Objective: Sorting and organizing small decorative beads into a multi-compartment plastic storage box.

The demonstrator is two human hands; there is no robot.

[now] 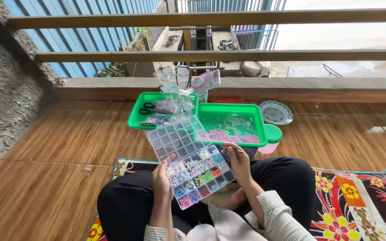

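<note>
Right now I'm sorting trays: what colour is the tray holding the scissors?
Bright green tray, seen in the head view.

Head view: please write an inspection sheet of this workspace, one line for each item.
Surface: wooden plank floor; a flowered mat lies under the seated person.
Job's things: open bead box on the lap, lid up, lower compartments filled with coloured beads.
Clutter: left green tray with scissors and plastic bags; right green tray with loose pink and pale beads; green-lidded tub; patterned plate.
Grips: left hand holds the box's left edge; right hand at its right edge, pinching something thin.
Cables: nothing seen.
Surroundings: wooden railing, rough wall on the left, blue metal sheeting beyond.
</note>
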